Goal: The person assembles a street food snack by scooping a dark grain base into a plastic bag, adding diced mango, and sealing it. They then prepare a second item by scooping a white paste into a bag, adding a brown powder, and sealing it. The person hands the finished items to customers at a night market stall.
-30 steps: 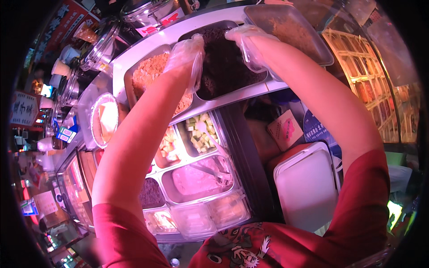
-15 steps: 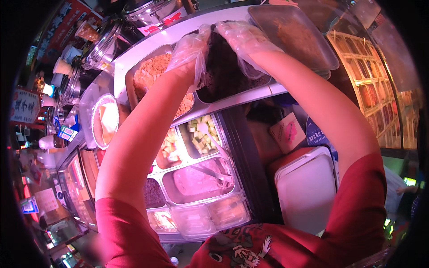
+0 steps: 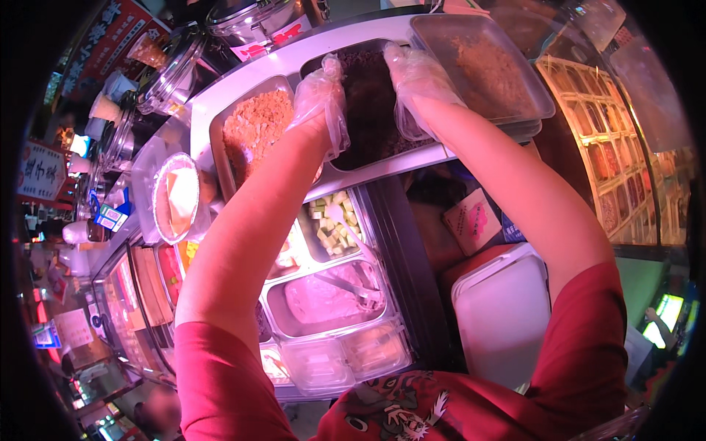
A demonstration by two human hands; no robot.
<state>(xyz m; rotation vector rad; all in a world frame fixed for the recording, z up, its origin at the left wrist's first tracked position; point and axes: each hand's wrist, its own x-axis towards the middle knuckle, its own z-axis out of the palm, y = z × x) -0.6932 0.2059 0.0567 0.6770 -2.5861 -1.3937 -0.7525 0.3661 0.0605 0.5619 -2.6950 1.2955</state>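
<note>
Both my hands wear clear plastic gloves and reach into a metal tray [image 3: 358, 176] of dark brown crumbs [image 3: 375, 62]. My left hand [image 3: 322, 99] is at the tray's left side, its fingers loosely bent and pointing away from me. My right hand [image 3: 421, 82] lies on the right side, fingers stretched forward and tipped down toward the crumbs. A dark patch shows between the hands; I cannot tell whether it is a coated piece or just crumbs. Left of it sits a tray of orange-brown crumbs [image 3: 254, 121], partly behind my left forearm.
A clear lidded box [image 3: 507, 88] with tan crumbs stands at the right. Nearer me are tubs of green cubes [image 3: 332, 224] and pinkish paste [image 3: 323, 298] with tongs. A white-lidded box [image 3: 504, 316] is at the lower right; a foil bowl [image 3: 175, 198] stands left.
My hands have drawn apart, the right one shifting right and the left one slightly nearer me. More of the dark crumbs at the tray's far side shows between them.
</note>
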